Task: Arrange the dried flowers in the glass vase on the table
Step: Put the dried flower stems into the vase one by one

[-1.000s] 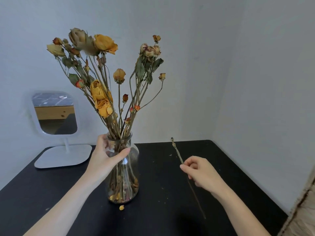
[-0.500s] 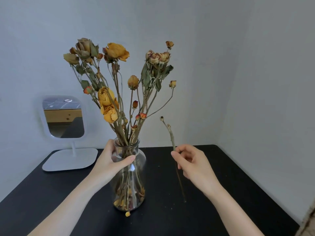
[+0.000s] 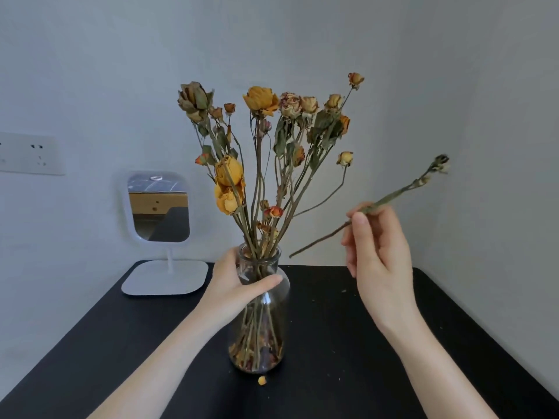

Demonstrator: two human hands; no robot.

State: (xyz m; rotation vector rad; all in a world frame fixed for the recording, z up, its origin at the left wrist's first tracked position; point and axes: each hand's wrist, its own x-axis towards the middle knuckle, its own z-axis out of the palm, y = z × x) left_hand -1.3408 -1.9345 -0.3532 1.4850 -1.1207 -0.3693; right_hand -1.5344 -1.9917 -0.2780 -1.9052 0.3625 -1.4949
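Note:
A clear glass vase (image 3: 262, 334) stands on the black table (image 3: 348, 343), filled with dried flowers (image 3: 263, 137), mostly yellow and orange roses on thin stems. My left hand (image 3: 234, 285) is wrapped around the vase's neck. My right hand (image 3: 379, 252) is raised to the right of the vase and pinches a single dried stem (image 3: 390, 198). That stem lies slanted in the air, its small bud end up to the right and its bare end pointing down-left, close to the vase's mouth but outside it.
A white-framed mirror on a flat stand (image 3: 160, 225) sits at the table's back left. A fallen yellow petal (image 3: 262, 380) lies in front of the vase. Walls close in behind and on the right. A wall socket (image 3: 30, 154) is at the far left.
My right hand has lifted the single stem off the table and swung it from near upright to a slant, bare end towards the vase mouth. My left hand stays on the vase.

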